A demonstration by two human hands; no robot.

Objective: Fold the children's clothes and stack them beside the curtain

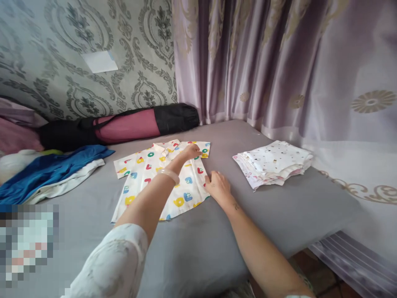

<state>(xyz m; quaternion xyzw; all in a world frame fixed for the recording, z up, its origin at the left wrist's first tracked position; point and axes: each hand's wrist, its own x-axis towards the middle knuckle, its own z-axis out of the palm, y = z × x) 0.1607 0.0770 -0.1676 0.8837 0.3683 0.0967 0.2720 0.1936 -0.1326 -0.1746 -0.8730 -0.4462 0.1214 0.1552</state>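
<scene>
A short-sleeved white shirt (181, 198) with a collar and a colourful print of letter-like shapes lies spread on the grey bed. My left hand (192, 152) reaches across it, with curled fingers closed on the cloth near the right-hand sleeve. At the shirt's right side edge is my right hand (218, 187), its thumb and fingers bent together around the border of the fabric. Part of the shirt's middle is hidden behind my left forearm.
To the right lies a stack of folded white printed clothes (276, 161). Blue and white garments (62, 169) are heaped at the left. A long black and pink bag (130, 126) runs along the patterned wall. Purple curtains (235, 62) hang behind the bed (198, 248).
</scene>
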